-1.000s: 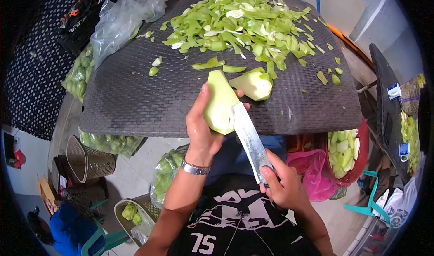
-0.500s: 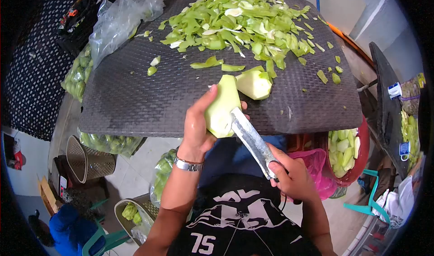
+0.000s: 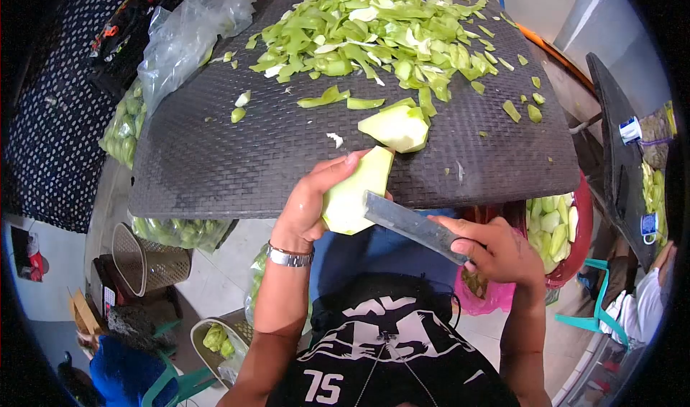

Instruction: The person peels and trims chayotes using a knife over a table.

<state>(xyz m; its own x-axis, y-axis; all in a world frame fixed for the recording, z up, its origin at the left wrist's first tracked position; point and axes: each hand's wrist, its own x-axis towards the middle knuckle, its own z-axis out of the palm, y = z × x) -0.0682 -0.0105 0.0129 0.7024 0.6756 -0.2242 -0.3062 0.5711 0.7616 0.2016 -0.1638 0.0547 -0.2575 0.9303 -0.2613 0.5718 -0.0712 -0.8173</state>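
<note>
Broad dark woven table [image 3: 215, 155] fills the middle, its far half given over to a heap of green peelings [image 3: 374, 37], which leaves bare weave on the near side, presumably as elbow room. Red tub [image 3: 583, 231] of pale peeled pieces sits low beyond the near right corner, likely put there to be within the right arm's reach. Clear plastic bag [image 3: 190, 40] lies crumpled over the far left corner, off the working patch. Knife [image 3: 410, 224] slants from the right toward the middle, tip end against the lower right side of the held vegetable. Right hand [image 3: 499, 249] has its fingers closed round the handle, thumb and forefinger forward toward the blade, probably for fine control. Left hand [image 3: 305, 199] is curled partway, only as wide as the held vegetable [image 3: 359, 184]: thumb along the upper left side, other fingers passing beneath, a tip showing at the far side, so the top face stays exposed. That vegetable straddles the table's near edge, apparently so the blade and knuckles have free space below. The angle is poor here; cannot tell whether the edge bites or merely rests. Second vegetable [image 3: 399, 127], pale and pared, lies on the table just beyond, near the held one. Two green strips [image 3: 365, 104] lie short of the heap; one white scrap [image 3: 335, 140] alone nearer the left hand.
</note>
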